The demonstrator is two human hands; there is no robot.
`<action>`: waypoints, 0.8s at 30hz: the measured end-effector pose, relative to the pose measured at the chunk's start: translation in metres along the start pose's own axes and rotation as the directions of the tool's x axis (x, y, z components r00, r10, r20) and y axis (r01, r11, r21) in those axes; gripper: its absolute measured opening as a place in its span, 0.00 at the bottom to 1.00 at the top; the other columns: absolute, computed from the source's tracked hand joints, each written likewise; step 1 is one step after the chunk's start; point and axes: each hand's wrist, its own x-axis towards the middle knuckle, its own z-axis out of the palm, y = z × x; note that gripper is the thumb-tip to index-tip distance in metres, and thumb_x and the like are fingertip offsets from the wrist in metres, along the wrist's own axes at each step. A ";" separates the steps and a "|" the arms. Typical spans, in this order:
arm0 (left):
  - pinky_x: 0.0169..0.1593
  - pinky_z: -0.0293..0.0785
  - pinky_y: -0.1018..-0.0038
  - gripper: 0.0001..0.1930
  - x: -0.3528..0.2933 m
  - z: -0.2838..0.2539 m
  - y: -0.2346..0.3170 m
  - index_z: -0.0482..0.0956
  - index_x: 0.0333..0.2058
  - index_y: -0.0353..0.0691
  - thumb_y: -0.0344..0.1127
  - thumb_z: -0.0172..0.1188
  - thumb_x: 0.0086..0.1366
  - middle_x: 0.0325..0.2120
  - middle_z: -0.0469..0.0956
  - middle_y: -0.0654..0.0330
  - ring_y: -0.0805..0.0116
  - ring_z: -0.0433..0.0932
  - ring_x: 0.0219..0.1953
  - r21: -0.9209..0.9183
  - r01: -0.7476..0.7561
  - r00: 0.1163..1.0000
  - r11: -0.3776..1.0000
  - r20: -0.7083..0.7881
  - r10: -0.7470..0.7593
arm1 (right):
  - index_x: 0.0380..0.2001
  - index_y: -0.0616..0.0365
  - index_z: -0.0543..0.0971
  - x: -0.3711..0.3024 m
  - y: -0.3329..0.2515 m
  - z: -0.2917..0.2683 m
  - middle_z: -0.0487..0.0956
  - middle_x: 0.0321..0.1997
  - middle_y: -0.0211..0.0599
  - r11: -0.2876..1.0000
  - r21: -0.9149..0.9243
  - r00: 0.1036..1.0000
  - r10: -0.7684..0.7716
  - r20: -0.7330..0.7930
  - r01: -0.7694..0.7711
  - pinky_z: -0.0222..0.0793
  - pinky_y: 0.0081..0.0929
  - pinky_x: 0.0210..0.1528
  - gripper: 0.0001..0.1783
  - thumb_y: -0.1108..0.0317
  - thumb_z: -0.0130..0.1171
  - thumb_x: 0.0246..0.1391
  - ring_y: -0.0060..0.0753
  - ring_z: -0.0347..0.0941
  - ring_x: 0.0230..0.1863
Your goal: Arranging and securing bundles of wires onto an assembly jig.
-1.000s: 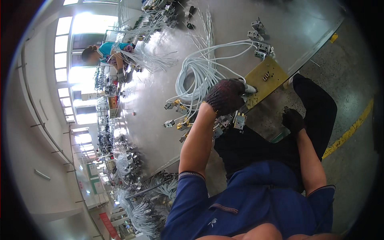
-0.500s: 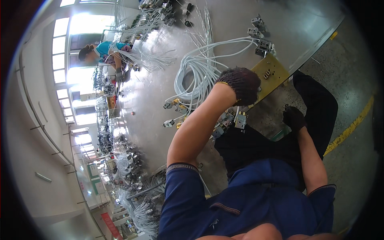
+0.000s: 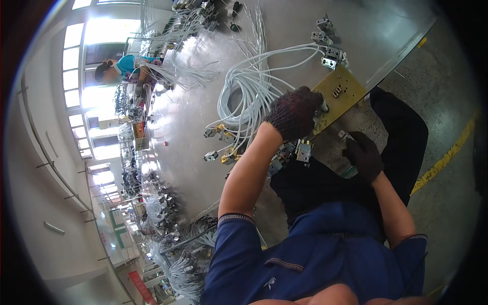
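My left hand (image 3: 295, 115), in a dark knitted glove, is at the left edge of a yellow-brown board (image 3: 341, 104). Its fingers are curled together over the board, and what they hold, if anything, is hidden. Several small brass-coloured pins (image 3: 337, 91) stand or lie on the board. Over my lap, my right hand (image 3: 364, 156), gloved too, pinches a small silvery metal piece (image 3: 346, 135) that sticks out past the fingertips. Beside my left wrist, a silvery metal lock-like mechanism (image 3: 304, 151) is at the table edge.
A coil of white cables (image 3: 236, 94) lies left of the board, with metal mechanisms (image 3: 218, 133) at its ends. More metal mechanisms (image 3: 329, 55) stand beyond the board on the grey metal table (image 3: 295, 28). Across the table a co-worker (image 3: 127, 66) handles cables.
My right hand has risen toward the board, and the metal piece in it now shows clearly. My left hand has shifted slightly left and nearer to me.
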 end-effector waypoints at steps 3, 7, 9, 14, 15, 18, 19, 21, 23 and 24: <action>0.56 0.83 0.52 0.21 0.002 -0.005 0.002 0.83 0.53 0.46 0.33 0.69 0.59 0.50 0.81 0.47 0.44 0.85 0.54 0.033 -0.011 1.000 0.999 0.015 0.011 | 0.59 0.60 0.81 -0.004 -0.033 0.016 0.83 0.37 0.32 0.998 -0.022 0.991 -0.057 0.118 0.060 0.73 0.25 0.36 0.22 0.55 0.58 0.74 0.21 0.80 0.34; 0.56 0.83 0.51 0.20 0.004 -0.003 0.000 0.81 0.54 0.45 0.33 0.67 0.62 0.51 0.81 0.46 0.43 0.85 0.54 0.058 -0.022 1.000 0.998 0.018 0.021 | 0.58 0.60 0.81 0.003 -0.048 0.036 0.83 0.35 0.31 0.995 -0.006 0.993 -0.100 0.068 0.100 0.73 0.24 0.36 0.21 0.55 0.58 0.75 0.19 0.77 0.32; 0.55 0.83 0.51 0.20 0.004 -0.001 -0.001 0.81 0.54 0.44 0.34 0.67 0.63 0.51 0.82 0.46 0.42 0.85 0.54 0.065 -0.025 1.000 0.998 0.004 0.025 | 0.58 0.60 0.81 0.007 -0.050 0.043 0.82 0.34 0.31 0.990 -0.027 0.989 -0.138 0.053 0.139 0.73 0.24 0.35 0.20 0.56 0.57 0.75 0.19 0.76 0.31; 0.55 0.83 0.51 0.21 0.004 0.001 -0.001 0.81 0.55 0.42 0.36 0.67 0.63 0.52 0.83 0.46 0.42 0.85 0.53 0.085 -0.033 0.999 0.996 -0.012 0.034 | 0.59 0.61 0.81 0.010 -0.051 0.051 0.82 0.34 0.31 0.977 -0.022 0.977 -0.214 0.000 0.214 0.73 0.24 0.35 0.20 0.57 0.58 0.75 0.19 0.76 0.31; 0.55 0.84 0.51 0.21 0.003 0.001 0.000 0.81 0.55 0.42 0.36 0.67 0.63 0.51 0.83 0.46 0.42 0.85 0.53 0.080 -0.030 0.999 0.996 -0.019 0.031 | 0.59 0.61 0.81 0.010 -0.051 0.052 0.82 0.34 0.31 0.976 -0.022 0.977 -0.215 -0.005 0.215 0.73 0.24 0.35 0.20 0.57 0.58 0.75 0.19 0.76 0.31; 0.55 0.83 0.51 0.21 0.004 0.001 0.001 0.81 0.55 0.42 0.36 0.67 0.63 0.51 0.83 0.45 0.42 0.85 0.53 0.081 -0.020 1.000 0.997 -0.016 0.021 | 0.57 0.61 0.82 0.008 -0.052 0.053 0.83 0.35 0.35 0.988 0.001 0.988 -0.153 0.004 0.153 0.76 0.30 0.38 0.21 0.56 0.55 0.75 0.24 0.79 0.34; 0.55 0.83 0.51 0.21 0.004 0.001 0.001 0.81 0.55 0.42 0.37 0.67 0.63 0.51 0.83 0.45 0.42 0.86 0.52 0.088 -0.020 1.000 0.996 -0.016 0.021 | 0.56 0.61 0.82 0.008 -0.052 0.053 0.83 0.35 0.35 0.987 -0.007 0.987 -0.162 0.011 0.162 0.75 0.30 0.37 0.21 0.55 0.55 0.75 0.24 0.78 0.33; 0.55 0.83 0.52 0.21 0.004 0.001 0.000 0.81 0.55 0.42 0.37 0.67 0.64 0.51 0.83 0.45 0.42 0.85 0.53 0.086 -0.024 1.000 0.996 -0.011 0.025 | 0.56 0.61 0.82 0.009 -0.051 0.055 0.82 0.34 0.33 0.986 0.004 0.985 -0.168 0.022 0.168 0.74 0.29 0.36 0.21 0.54 0.55 0.76 0.24 0.78 0.32; 0.55 0.83 0.52 0.21 0.004 0.002 0.000 0.81 0.55 0.42 0.36 0.67 0.64 0.51 0.83 0.45 0.42 0.85 0.53 0.083 -0.028 0.999 0.996 -0.020 0.029 | 0.55 0.61 0.83 0.011 -0.050 0.057 0.81 0.33 0.32 0.990 0.027 0.990 -0.139 0.021 0.138 0.74 0.29 0.35 0.22 0.53 0.55 0.75 0.23 0.77 0.31; 0.55 0.83 0.52 0.21 0.004 0.002 0.000 0.81 0.55 0.42 0.36 0.67 0.64 0.51 0.83 0.45 0.42 0.85 0.53 0.079 -0.029 0.999 0.996 -0.030 0.032 | 0.54 0.61 0.83 0.012 -0.050 0.058 0.81 0.33 0.32 0.992 0.068 0.994 -0.106 0.025 0.104 0.73 0.29 0.35 0.22 0.52 0.56 0.75 0.23 0.76 0.31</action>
